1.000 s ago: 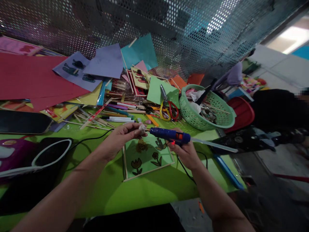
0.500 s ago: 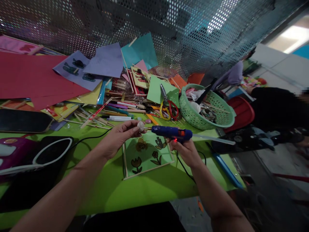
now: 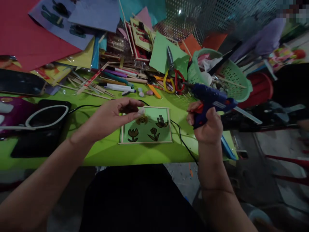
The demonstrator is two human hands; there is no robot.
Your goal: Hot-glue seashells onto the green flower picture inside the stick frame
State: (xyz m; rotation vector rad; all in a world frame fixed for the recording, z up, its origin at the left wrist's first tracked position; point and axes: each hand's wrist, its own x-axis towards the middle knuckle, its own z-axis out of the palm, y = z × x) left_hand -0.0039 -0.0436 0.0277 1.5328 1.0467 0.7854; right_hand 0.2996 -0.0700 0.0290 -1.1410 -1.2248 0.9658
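My right hand (image 3: 206, 124) is wrapped around the handle of a blue hot glue gun (image 3: 214, 96), raised to the right of the picture. A clear glue stick (image 3: 248, 115) juts from its back end. Between thumb and fingers, my left hand (image 3: 118, 114) pinches a small whitish pebble (image 3: 140, 111), partly hidden by the fingertips. Right below that hand lies a green card (image 3: 145, 132) with thin wooden sticks along its edges. Drawn flowers (image 3: 154, 133) and a brown, fuzzy-edged figure (image 3: 142, 120) show on it.
Scissors (image 3: 171, 71), markers (image 3: 120, 87), loose sticks and several small stones (image 3: 141, 93) lie behind the card. A green basket (image 3: 248, 91) of scraps stands at the back right. Coloured paper (image 3: 21, 32) piles up at the back left. The glue gun's cord (image 3: 180, 135) crosses the table.
The glue gun has moved right and up, away from the pebble, and its nozzle is now tilted up. My left hand has come down over the card. The view has tipped downward.
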